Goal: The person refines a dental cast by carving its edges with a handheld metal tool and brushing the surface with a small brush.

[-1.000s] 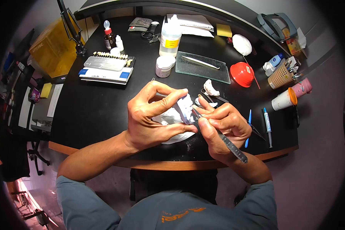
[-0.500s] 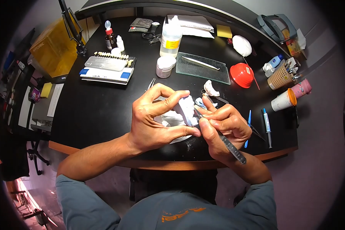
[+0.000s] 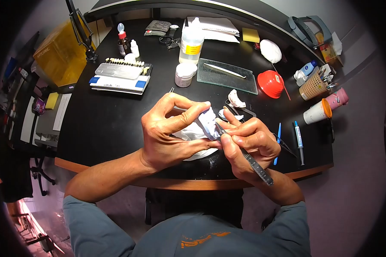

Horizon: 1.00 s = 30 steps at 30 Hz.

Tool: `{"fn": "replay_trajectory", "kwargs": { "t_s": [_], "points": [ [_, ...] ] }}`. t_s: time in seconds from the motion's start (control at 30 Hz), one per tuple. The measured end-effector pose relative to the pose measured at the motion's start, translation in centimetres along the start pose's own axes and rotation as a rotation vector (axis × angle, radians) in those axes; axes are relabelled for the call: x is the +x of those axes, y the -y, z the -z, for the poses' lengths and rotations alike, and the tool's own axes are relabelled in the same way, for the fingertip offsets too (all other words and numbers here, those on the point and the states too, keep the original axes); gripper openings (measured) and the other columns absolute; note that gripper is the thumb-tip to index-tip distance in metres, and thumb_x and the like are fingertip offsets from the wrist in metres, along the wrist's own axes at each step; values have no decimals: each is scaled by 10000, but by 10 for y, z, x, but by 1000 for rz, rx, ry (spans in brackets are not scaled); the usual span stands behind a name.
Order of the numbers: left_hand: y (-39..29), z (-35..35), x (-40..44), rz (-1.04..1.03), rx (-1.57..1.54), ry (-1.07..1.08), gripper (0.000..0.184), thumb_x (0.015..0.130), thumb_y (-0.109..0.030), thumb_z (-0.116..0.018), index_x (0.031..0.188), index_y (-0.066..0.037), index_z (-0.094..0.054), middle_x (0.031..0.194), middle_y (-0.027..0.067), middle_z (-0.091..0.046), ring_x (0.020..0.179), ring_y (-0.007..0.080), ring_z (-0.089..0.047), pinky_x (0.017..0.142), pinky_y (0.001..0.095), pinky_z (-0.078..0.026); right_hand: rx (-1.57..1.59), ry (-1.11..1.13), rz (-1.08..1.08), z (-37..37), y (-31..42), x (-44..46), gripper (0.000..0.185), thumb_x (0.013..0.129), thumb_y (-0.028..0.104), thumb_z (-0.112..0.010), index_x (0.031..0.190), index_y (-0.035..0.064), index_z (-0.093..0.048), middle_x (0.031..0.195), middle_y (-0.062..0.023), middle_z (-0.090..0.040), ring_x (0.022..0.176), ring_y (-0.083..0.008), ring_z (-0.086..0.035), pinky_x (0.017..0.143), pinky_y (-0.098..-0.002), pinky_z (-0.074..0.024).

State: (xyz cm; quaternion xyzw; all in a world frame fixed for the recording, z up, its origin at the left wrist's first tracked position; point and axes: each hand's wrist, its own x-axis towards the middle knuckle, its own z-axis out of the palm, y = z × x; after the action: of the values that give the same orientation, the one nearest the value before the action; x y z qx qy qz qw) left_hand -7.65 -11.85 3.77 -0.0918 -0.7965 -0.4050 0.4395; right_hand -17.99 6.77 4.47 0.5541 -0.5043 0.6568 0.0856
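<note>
Between the thumb and index finger of my left hand (image 3: 169, 126) is a white dental cast (image 3: 207, 122) with bluish-grey sides, tilted toward me. My right hand (image 3: 253, 143) grips a scalpel (image 3: 256, 168) like a pen. Ruler marks run along its flat metal handle, and its tip is at the right side of the cast; whether it touches cannot be made out. White crumpled tissue (image 3: 192, 132) lies beneath my left hand. Just beyond my right fingers rest another small cast (image 3: 236, 99) and a bluish-white piece (image 3: 224, 114).
Behind my hands stand a white jar (image 3: 184, 76), a clear bottle (image 3: 190, 47) and a glass slab (image 3: 214, 81) with a white spatula on it. A shade guide (image 3: 121, 70) is at left. On the right are a red bowl (image 3: 270, 84), a syringe (image 3: 299, 143) and a cup (image 3: 315, 112).
My left hand has shifted slightly left and down with the cast. The scalpel and my right hand have moved slightly left. Both grips stay the same.
</note>
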Motion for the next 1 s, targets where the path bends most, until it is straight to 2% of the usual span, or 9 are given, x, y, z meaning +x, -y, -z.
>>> {"fn": "replay_trajectory", "kwargs": {
  "t_s": [0.1,0.3,0.33,0.43,0.53,0.63,1.0],
  "points": [
    [-2,2,4,-20,48,5,719,575,-309,-1052,1208,-72,-806,1010,71,-702,838,161,-729,718,297,-611,5,-6,-5,-2,0,1,212,849,-137,-752,954,28,-672,912,-151,-702,973,-326,-795,1070,-586,-549],
    [3,4,8,58,-60,58,768,530,-373,-1052,1197,-75,-812,994,56,-693,844,151,-687,729,295,-567,44,-11,-74,1,2,6,206,859,-139,-744,917,28,-639,924,-150,-706,990,-316,-792,1069,-576,-556],
    [3,4,10,54,-63,51,749,554,-363,-1045,1199,-67,-808,974,52,-687,849,148,-677,731,291,-558,58,-3,-89,2,2,6,206,859,-139,-746,913,28,-637,926,-148,-707,993,-314,-792,1071,-574,-556],
    [11,9,9,36,-106,167,739,597,-263,-1039,1254,-45,-782,1059,50,-678,902,123,-664,755,260,-565,86,2,-109,4,2,7,212,851,-138,-753,898,29,-632,921,-144,-711,994,-312,-792,1071,-566,-560],
    [14,10,12,12,-182,202,643,646,-178,-1019,1224,-25,-782,1087,85,-711,956,152,-708,802,278,-611,78,19,-98,8,1,6,214,840,-139,-757,897,29,-635,920,-148,-717,989,-317,-793,1062,-559,-569],
    [13,11,13,108,-269,254,576,663,-117,-1006,1182,-6,-782,1109,122,-739,982,182,-738,841,302,-638,55,51,-69,10,1,7,214,830,-140,-759,903,25,-643,925,-155,-723,986,-324,-794,1049,-554,-578],
    [22,14,15,-21,-245,237,582,629,-122,-1016,1161,-20,-801,1017,120,-777,915,200,-753,764,300,-605,81,61,-85,7,1,5,203,828,-148,-751,928,7,-669,922,-171,-731,978,-336,-796,1049,-551,-577]
  ]
}}
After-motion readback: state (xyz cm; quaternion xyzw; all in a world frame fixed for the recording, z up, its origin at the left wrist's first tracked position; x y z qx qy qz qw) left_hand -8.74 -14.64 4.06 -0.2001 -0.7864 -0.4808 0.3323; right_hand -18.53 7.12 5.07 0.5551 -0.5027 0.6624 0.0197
